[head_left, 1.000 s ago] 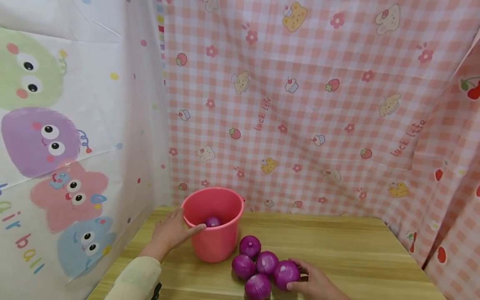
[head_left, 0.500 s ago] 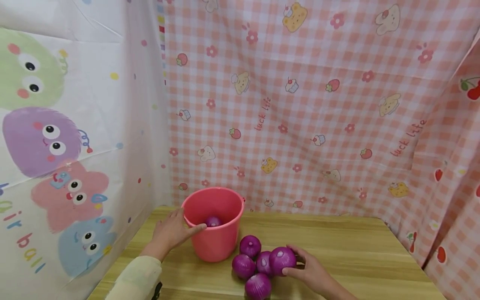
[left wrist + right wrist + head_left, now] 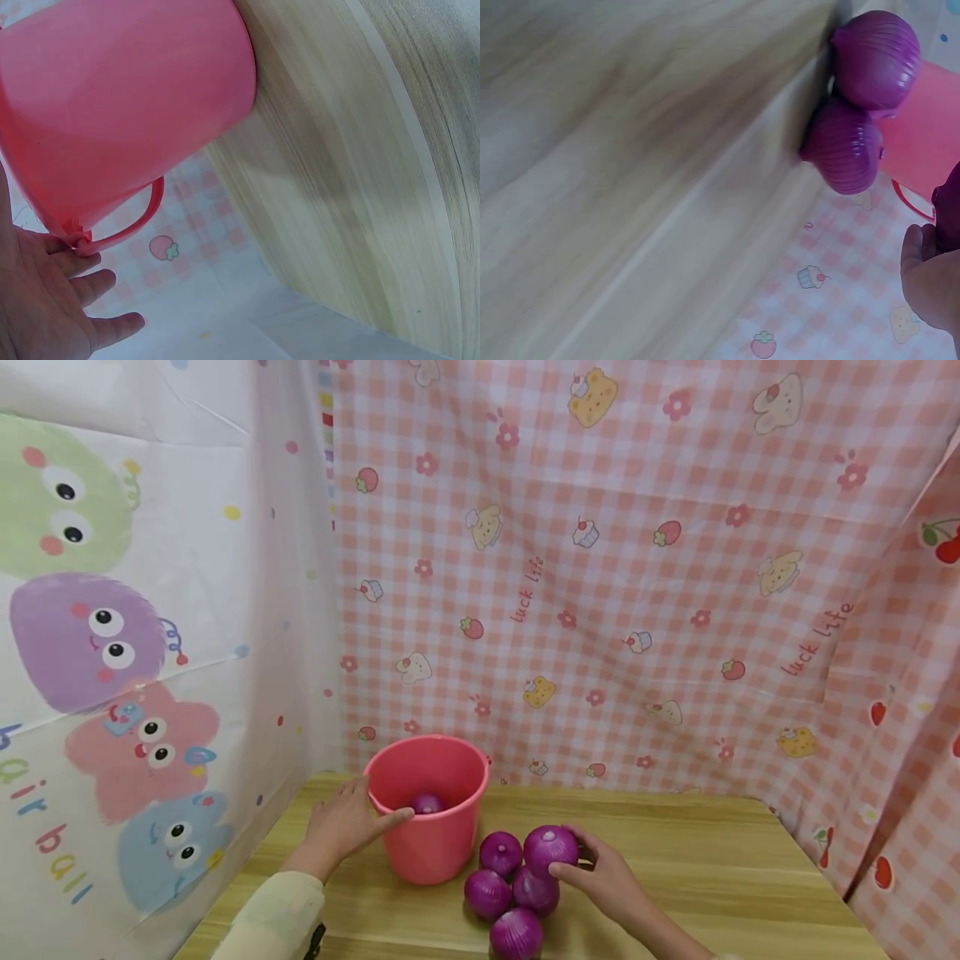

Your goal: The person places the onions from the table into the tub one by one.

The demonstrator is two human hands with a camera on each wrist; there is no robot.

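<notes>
A red onion (image 3: 551, 850) is held by my right hand (image 3: 603, 878), its fingers and thumb around the right side. In the head view this onion is raised and overlaps the onion (image 3: 537, 893) behind it. Several loose onions (image 3: 487, 894) sit together on the table, beside a pink bucket (image 3: 430, 852). Inside the bucket lies another onion (image 3: 427, 803). My left hand (image 3: 343, 822) rests on the bucket's left side, thumb along the front rim. The left wrist view shows its fingers (image 3: 94, 286) nearly straight, by the joint of the bucket's handle (image 3: 142, 221).
The wood-grain table (image 3: 675, 860) reaches back to a pink checked curtain (image 3: 615, 577). A white curtain with cartoon figures (image 3: 225, 610) hangs along the left. On the right is another fold of patterned cloth (image 3: 907, 760).
My right hand has lifted the rightmost onion off the table and carried it left and away from me, toward the bucket. The left hand and the bucket have stayed in place.
</notes>
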